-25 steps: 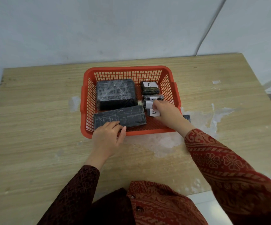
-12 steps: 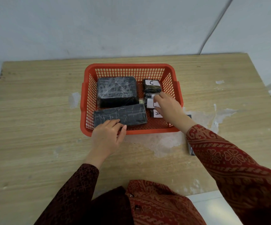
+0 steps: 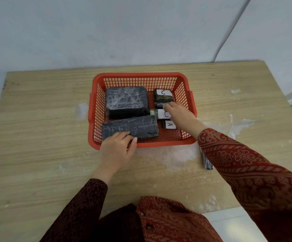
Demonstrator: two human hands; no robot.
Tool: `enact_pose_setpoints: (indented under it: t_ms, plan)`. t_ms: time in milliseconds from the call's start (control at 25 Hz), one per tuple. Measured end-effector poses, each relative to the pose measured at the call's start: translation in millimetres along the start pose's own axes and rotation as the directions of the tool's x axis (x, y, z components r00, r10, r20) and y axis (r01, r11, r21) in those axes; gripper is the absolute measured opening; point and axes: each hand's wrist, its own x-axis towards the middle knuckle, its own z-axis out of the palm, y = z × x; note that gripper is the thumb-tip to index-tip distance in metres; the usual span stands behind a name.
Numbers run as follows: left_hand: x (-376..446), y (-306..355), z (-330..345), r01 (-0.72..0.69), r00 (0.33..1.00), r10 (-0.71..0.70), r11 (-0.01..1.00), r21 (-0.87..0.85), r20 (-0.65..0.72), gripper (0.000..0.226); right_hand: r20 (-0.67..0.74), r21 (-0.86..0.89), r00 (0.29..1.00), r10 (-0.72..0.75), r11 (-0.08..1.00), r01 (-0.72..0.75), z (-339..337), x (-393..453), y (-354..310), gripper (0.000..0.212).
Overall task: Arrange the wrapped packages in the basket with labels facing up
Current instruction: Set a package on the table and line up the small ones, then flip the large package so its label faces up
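Observation:
An orange mesh basket (image 3: 141,76) sits mid-table. Inside at the left lie a large black wrapped block (image 3: 127,102) and, nearer me, a long flat black package (image 3: 138,127); no label shows on either. My left hand (image 3: 117,149) rests over the basket's near rim with fingertips on the long package. Down the right side lie small packages: one labelled C (image 3: 163,94), an unlabelled dark one (image 3: 159,105), one labelled U (image 3: 164,114) and one labelled A (image 3: 169,124). My right hand (image 3: 180,113) reaches in, its fingertips on the dark one beside the U label.
The wooden table (image 3: 37,137) has white worn patches in front of and right of the basket. A small dark wrapped item (image 3: 206,161) lies on the table under my right sleeve. A grey wall and a cable (image 3: 229,32) stand behind the table.
My right hand has slid farther into the basket, from the A label up to the small package above the U label. My left hand has stayed on the long package.

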Motion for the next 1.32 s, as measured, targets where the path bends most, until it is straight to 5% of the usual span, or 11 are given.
enact_pose_setpoints:
  t_ms: [120, 200, 360, 480, 640, 920, 1040, 1160, 1320]
  plan:
    - [1.4, 3.5, -3.3, 0.046, 0.999, -0.046, 0.997, -0.067, -0.005, 0.037, 0.004, 0.103, 0.997, 0.082, 0.991, -0.082, -2.8, 1.1, -4.7, 0.032]
    - [10.5, 3.0, -7.4, 0.183, 0.981, -0.195, 0.949, -0.258, -0.021, 0.027, -0.06, 0.233, 0.987, 0.148, 0.964, -0.13, -3.7, 2.1, -15.6, 0.03]
    - [51.9, -15.0, -14.8, 0.458, 0.8, -0.6, 0.623, -0.634, -0.011, 0.039, -0.052, 0.599, 0.983, 0.174, 0.794, -0.109, -7.4, 16.0, -51.4, 0.05]
    - [87.4, -25.2, -13.3, 0.603, 0.709, -0.682, 0.452, -0.657, 0.182, 0.061, 0.075, 0.728, 0.977, 0.199, 0.658, -0.19, -8.8, 31.3, -69.4, 0.078]
    - [106.3, -28.2, -8.9, 0.682, 0.662, -0.685, 0.382, -0.624, 0.304, 0.061, 0.061, 0.634, 0.983, 0.176, 0.754, -0.174, 2.5, 35.9, -84.6, 0.09]
    - [115.4, -26.2, -53.6, 0.52, 0.766, -0.628, 0.475, -0.71, 0.14, 0.049, -0.311, 0.32, 0.932, 0.187, 0.944, -0.083, -37.7, 25.4, -66.5, 0.087]
    - [105.7, -28.5, -75.1, 0.343, 0.832, -0.555, 0.478, -0.809, 0.025, 0.047, -0.187, 0.477, 0.978, 0.088, 0.879, 0.012, -69.4, 19.7, -43.8, 0.077]
    - [87.0, -33.6, -80.9, 0.209, 0.901, -0.431, 0.33, -0.921, 0.05, 0.037, 0.016, 0.629, 1.0, -0.01, 0.778, -0.002, -91.1, 9.6, -26.5, 0.063]
    - [70.2, -27.7, -79.9, 0.194, 0.95, -0.305, 0.42, -0.887, 0.063, 0.048, 0.156, 0.777, 0.987, -0.049, 0.622, -0.092, -89.9, -5.4, -25.0, 0.053]
